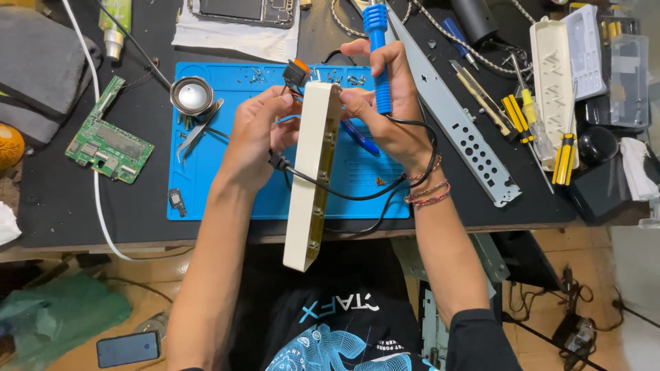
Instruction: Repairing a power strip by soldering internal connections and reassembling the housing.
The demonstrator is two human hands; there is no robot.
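Mat, left half: blue work mat [206,199] bare along its lower-left part; round speaker [192,95] and tweezers [199,127] block its upper-left corner.
Mat, centre: long cream power-strip casing [313,178] and black cable [357,196] cross it.
Mat, top edge: loose screws [256,73] scattered.
Table, left edge: green circuit board [108,141], white cable [96,185].
Table, right edge: perforated metal bracket [467,141], yellow-handled screwdrivers [515,113] crowd it.
Table, front edge right: bare dark strip.
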